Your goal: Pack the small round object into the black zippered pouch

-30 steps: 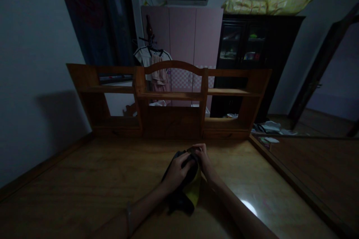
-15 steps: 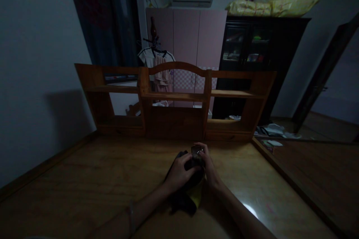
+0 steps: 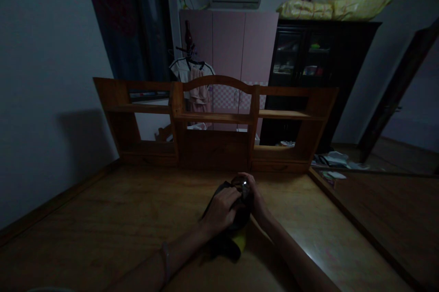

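The dark bundle (image 3: 229,230), a soft black thing with a yellow patch at its near end, lies at the middle of the desk (image 3: 113,219). Its long axis runs from the person straight away toward the wooden shelf unit (image 3: 216,148) at the desk's back edge. Both hands meet on its far half. The left hand (image 3: 221,209) lies on top from the left, and its grip is clenched, fingers curled down over the black fabric. The right hand (image 3: 256,200) comes in from the right, just beside the left and touching the bundle's far end. Its grip is closed there around the fabric, where a small glinting piece (image 3: 244,184) shows at the fingertips; what that piece is cannot be told in the dim light.
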A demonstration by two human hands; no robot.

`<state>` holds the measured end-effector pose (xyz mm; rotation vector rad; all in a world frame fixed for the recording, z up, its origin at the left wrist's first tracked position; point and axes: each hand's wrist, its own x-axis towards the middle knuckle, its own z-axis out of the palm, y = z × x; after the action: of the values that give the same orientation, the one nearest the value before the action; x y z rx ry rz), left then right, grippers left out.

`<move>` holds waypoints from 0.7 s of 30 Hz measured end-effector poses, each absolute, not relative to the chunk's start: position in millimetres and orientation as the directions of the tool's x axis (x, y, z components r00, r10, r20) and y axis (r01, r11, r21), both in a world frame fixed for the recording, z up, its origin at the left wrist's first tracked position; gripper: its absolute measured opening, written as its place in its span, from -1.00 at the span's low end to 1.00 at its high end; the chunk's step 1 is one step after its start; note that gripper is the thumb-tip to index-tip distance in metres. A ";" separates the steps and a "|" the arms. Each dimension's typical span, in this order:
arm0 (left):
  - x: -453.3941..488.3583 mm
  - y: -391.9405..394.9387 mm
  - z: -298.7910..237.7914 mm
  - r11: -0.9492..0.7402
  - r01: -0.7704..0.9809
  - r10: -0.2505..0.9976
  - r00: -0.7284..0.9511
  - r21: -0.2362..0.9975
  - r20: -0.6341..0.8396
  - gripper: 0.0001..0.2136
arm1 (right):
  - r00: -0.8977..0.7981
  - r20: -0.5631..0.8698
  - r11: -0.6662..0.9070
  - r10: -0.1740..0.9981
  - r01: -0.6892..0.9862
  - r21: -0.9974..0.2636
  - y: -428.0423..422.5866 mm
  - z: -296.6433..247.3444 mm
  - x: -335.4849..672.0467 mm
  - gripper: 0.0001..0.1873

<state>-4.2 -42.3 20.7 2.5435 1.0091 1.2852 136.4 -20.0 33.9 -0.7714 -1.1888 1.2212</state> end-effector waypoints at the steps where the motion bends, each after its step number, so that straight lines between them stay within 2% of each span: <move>1: -5.5 -41.0 19.6 -0.777 0.518 0.598 0.434 0.357 0.674 -0.77 | -0.083 0.248 0.213 0.965 -0.303 -0.929 -20.4 35.1 136.9 -0.51; 4: -8.6 -39.0 18.9 -0.797 0.518 0.571 0.482 0.309 0.665 -0.74 | -0.079 0.226 0.197 0.971 -0.279 -0.940 -24.2 40.7 139.8 -0.54; 8: -8.5 -42.3 22.4 -0.810 0.512 0.554 0.512 0.285 0.656 -0.72 | -0.053 0.302 0.297 0.952 -0.074 -0.952 -30.7 49.0 148.4 -0.62; 10: -7.2 -44.9 24.2 -0.813 0.513 0.550 0.521 0.275 0.653 -0.71 | -0.060 0.330 0.328 0.942 -0.033 -0.944 -32.1 51.6 152.0 -0.65; 15: -6.6 -46.6 25.5 -0.825 0.517 0.513 0.515 0.230 0.687 -0.75 | -0.068 0.295 0.283 0.953 -0.145 -0.948 -26.4 48.8 150.7 -0.66; 21: -7.5 -45.7 28.1 -0.802 0.522 0.544 0.436 0.291 0.716 -0.83 | -0.029 0.218 0.199 0.976 -0.307 -0.931 -14.5 35.1 143.0 -0.62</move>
<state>-7.5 -45.7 28.1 2.6404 0.9805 1.3321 143.0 -14.5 35.1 -0.8006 -1.1181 1.2259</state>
